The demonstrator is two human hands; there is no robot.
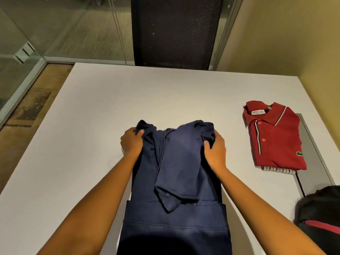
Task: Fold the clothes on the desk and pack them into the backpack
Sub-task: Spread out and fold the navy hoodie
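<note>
Centrally on the white tabletop [88, 126] lies a navy hoodie [176, 181], hem cut off at 6 o'clock. The left hand [131, 142] and right hand [216, 153] grip its far corners, fingers tucked under the fabric. At 3 o'clock is a folded red polo shirt [276, 138], its collar label illegible. A black backpack [320, 208] is cropped at 4 o'clock.

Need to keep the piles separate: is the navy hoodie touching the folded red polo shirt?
Apart. The head view shows a strip of bare white desk between the navy hoodie and the red polo shirt.
</note>
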